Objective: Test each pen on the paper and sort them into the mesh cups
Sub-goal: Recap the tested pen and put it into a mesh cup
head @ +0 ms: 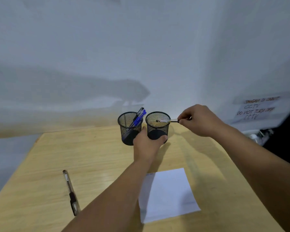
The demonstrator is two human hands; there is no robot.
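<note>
Two black mesh cups stand side by side at the far edge of the wooden table [99, 151]. The left cup [126, 123] holds several blue pens [138, 118]. My left hand [146, 142] grips the base of the right cup [155, 122], with the thumb between the two cups. My right hand [200, 120] pinches a clear pen [167, 121] by its dark end and holds it level, its tip over the right cup's mouth. A white sheet of paper [169, 193] lies near me, partly under my left forearm. One more pen with a dark grip [70, 191] lies on the table at the left.
A pale wall rises just behind the cups. A handwritten paper notice [256, 108] hangs on the wall at the right, with a dark gap and some white fittings [258, 133] below it. The table's left edge drops off to a grey floor.
</note>
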